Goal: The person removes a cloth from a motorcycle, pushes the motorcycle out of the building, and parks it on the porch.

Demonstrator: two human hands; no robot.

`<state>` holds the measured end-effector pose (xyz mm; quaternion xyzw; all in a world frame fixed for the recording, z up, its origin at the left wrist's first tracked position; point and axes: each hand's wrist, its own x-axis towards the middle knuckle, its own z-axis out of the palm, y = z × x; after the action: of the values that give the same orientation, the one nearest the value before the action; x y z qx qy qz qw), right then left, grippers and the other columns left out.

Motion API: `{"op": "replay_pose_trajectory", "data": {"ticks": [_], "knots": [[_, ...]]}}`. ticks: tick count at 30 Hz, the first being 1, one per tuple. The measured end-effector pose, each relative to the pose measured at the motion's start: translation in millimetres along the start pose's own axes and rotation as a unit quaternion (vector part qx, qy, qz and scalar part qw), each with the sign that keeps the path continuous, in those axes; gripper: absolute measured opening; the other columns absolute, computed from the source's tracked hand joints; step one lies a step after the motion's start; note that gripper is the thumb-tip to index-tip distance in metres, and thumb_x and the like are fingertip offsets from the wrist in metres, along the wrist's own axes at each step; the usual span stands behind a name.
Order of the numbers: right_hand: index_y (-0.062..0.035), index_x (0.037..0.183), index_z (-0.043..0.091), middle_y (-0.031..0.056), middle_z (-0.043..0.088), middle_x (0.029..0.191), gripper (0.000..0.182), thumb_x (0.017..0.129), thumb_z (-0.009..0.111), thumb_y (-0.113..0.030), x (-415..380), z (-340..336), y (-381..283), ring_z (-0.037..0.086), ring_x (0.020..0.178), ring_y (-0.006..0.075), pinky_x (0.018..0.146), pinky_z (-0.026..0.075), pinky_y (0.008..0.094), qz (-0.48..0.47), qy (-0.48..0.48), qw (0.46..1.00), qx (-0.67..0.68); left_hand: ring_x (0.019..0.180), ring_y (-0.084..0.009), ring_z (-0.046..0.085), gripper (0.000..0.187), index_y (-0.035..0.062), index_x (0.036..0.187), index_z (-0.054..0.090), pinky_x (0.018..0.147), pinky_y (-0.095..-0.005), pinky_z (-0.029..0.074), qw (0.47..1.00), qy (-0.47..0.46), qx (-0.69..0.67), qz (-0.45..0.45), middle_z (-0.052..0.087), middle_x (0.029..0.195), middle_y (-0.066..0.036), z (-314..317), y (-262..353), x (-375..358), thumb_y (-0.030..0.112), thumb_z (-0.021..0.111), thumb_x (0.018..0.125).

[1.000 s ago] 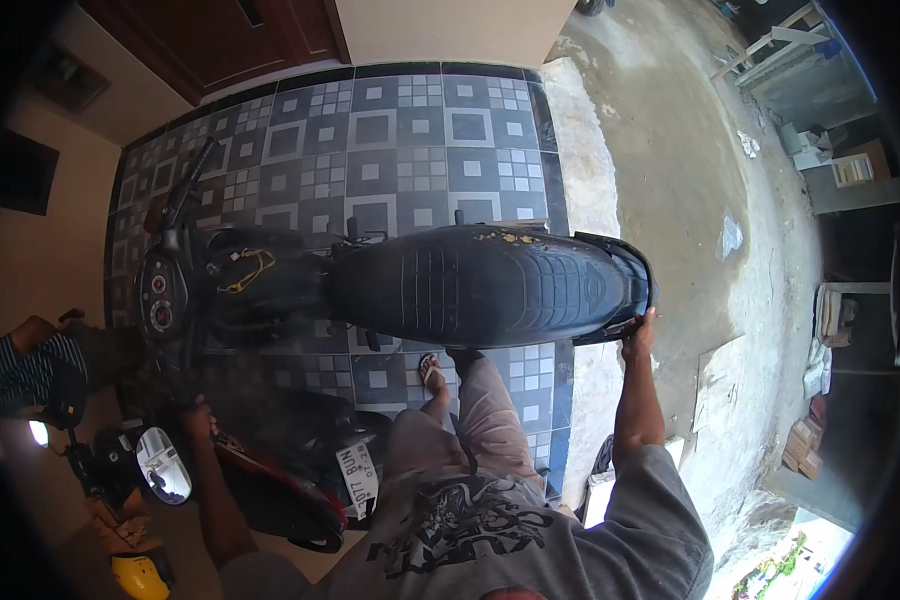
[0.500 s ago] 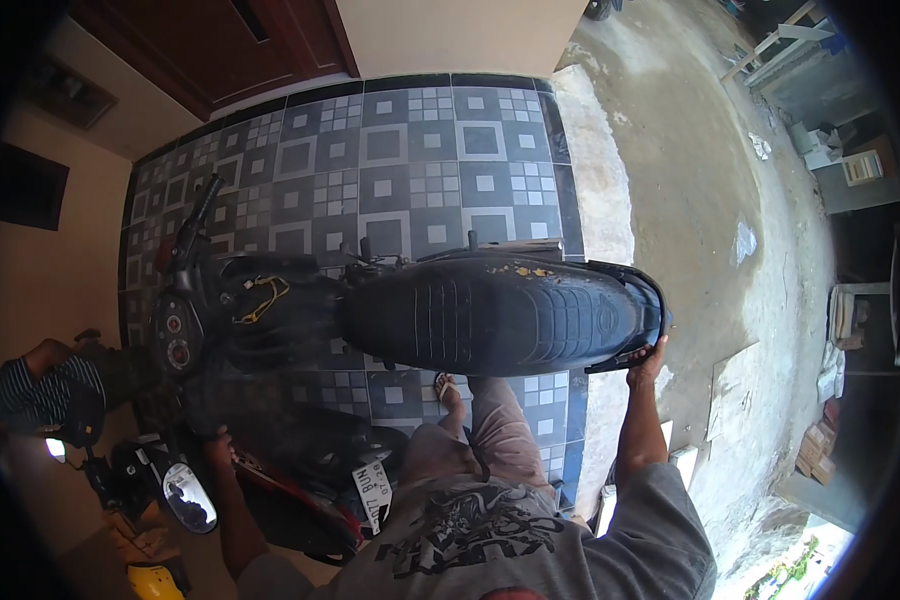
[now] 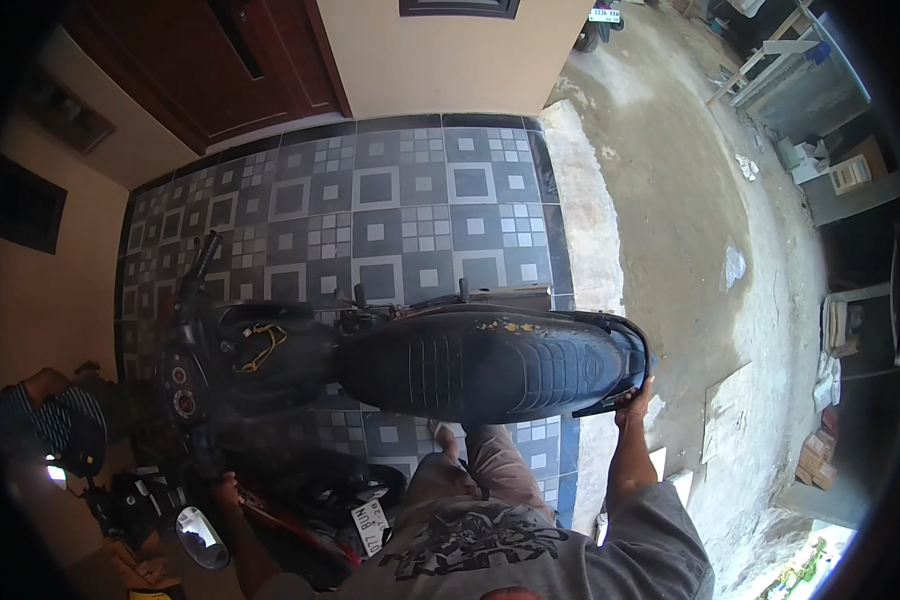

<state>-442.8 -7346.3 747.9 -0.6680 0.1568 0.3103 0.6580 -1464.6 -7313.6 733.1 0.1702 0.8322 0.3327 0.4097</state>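
A black motorbike (image 3: 490, 365) with a worn, ribbed seat stands across the tiled floor, its handlebar at the left. My right hand (image 3: 634, 398) is wrapped round the rear grab rail (image 3: 642, 350) at the seat's back end. At the lower left, my left hand (image 3: 228, 490) is closed at the near end of the handlebar (image 3: 202, 450), beside a round-edged mirror (image 3: 201, 537); shadow hides part of its grip. A yellow cord (image 3: 262, 347) lies on the bike's front part.
A second, red and black motorbike (image 3: 300, 525) with a number plate stands close by my legs. Another person in a striped shirt (image 3: 55, 415) is at the far left. A brown door (image 3: 220, 60) is in the back wall. Rough concrete ground (image 3: 675, 230) borders the tiles (image 3: 370, 190) at the right.
The view has tilted up, so the motorbike and floor appear lower and more of the door and wall shows. Both hands keep their places on the motorbike.
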Motion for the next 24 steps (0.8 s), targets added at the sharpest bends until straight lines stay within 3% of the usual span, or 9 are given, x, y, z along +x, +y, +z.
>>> {"op": "replay_pose_trajectory", "data": {"ticks": [2, 5, 8, 11, 14, 20, 24], "knots": [[-0.0202, 0.063, 0.041, -0.0032, 0.038, 0.049, 0.066, 0.078, 0.066, -0.079, 1.5, 0.0, -0.1, 0.039, 0.045, 0.0151, 0.048, 0.036, 0.0299, 0.008, -0.005, 1.000, -0.002, 0.036, -0.0216, 0.052, 0.015, 0.0072, 0.096, 0.072, 0.032, -0.0392, 0.043, 0.992, 0.060, 0.104, 0.030, 0.058, 0.058, -0.006, 9.5, 2.0, -13.6, 0.013, 0.070, 0.082], [-0.0208, 0.062, 0.040, -0.0036, 0.038, 0.049, 0.066, 0.077, 0.066, -0.080, 8.0, -2.5, -0.7, 0.039, 0.045, 0.0151, 0.048, 0.036, 0.0302, 0.024, 0.005, 1.000, -0.005, 0.035, -0.0222, 0.051, 0.013, 0.0067, 0.094, 0.072, 0.032, -0.0400, 0.043, 0.999, -0.012, 0.033, 0.030, 0.058, 0.057, -0.006, 6.2, 4.3, -13.2, 0.013, 0.070, 0.084], [-0.0209, 0.062, 0.040, -0.0039, 0.038, 0.049, 0.066, 0.077, 0.066, -0.080, 12.6, -3.2, -1.0, 0.039, 0.045, 0.0148, 0.048, 0.037, 0.0303, 0.031, 0.002, 0.999, -0.007, 0.035, -0.0220, 0.051, 0.014, 0.0064, 0.095, 0.071, 0.032, -0.0402, 0.043, 0.998, 0.008, 0.057, 0.026, 0.058, 0.058, -0.006, 10.3, 6.7, -12.5, 0.014, 0.070, 0.084], [-0.0210, 0.062, 0.040, -0.0042, 0.037, 0.048, 0.066, 0.077, 0.066, -0.080, 14.4, -2.8, -4.0, 0.039, 0.044, 0.0145, 0.047, 0.036, 0.0299, 0.040, -0.007, 0.999, -0.008, 0.034, -0.0205, 0.049, 0.014, 0.0065, 0.095, 0.070, 0.031, -0.0393, 0.041, 0.978, -0.170, -0.121, 0.027, 0.058, 0.058, -0.006, -0.6, 16.1, -12.4, 0.015, 0.071, 0.084], [-0.0211, 0.061, 0.039, -0.0043, 0.037, 0.047, 0.066, 0.077, 0.066, -0.080, 13.2, 0.1, -6.9, 0.039, 0.042, 0.0142, 0.046, 0.036, 0.0296, 0.041, -0.005, 0.999, -0.012, 0.034, -0.0198, 0.047, 0.012, 0.0061, 0.094, 0.069, 0.031, -0.0383, 0.041, 0.997, -0.032, 0.011, 0.063, 0.057, 0.059, -0.005, 13.5, 21.0, -22.9, 0.011, 0.068, 0.083], [-0.0218, 0.060, 0.039, -0.0047, 0.037, 0.046, 0.066, 0.076, 0.066, -0.080, 19.0, 0.1, -8.6, 0.038, 0.041, 0.0131, 0.045, 0.035, 0.0293, 0.039, -0.013, 0.999, -0.013, 0.033, -0.0191, 0.044, 0.010, 0.0060, 0.089, 0.068, 0.030, -0.0378, 0.040, 0.997, 0.010, 0.057, 0.048, 0.055, 0.059, -0.005, 24.7, 37.9, -37.1, 0.007, 0.062, 0.081], [-0.0229, 0.057, 0.038, -0.0042, 0.036, 0.045, 0.067, 0.075, 0.065, -0.081, 22.2, 3.1, -10.2, 0.037, 0.041, 0.0145, 0.046, 0.035, 0.0305, 0.050, 0.019, 0.998, -0.010, 0.033, -0.0209, 0.046, 0.009, 0.0060, 0.089, 0.068, 0.031, -0.0387, 0.041, 0.998, -0.014, 0.037, 0.041, 0.056, 0.061, -0.007, 21.1, 40.4, -35.1, 0.007, 0.063, 0.081]]}}
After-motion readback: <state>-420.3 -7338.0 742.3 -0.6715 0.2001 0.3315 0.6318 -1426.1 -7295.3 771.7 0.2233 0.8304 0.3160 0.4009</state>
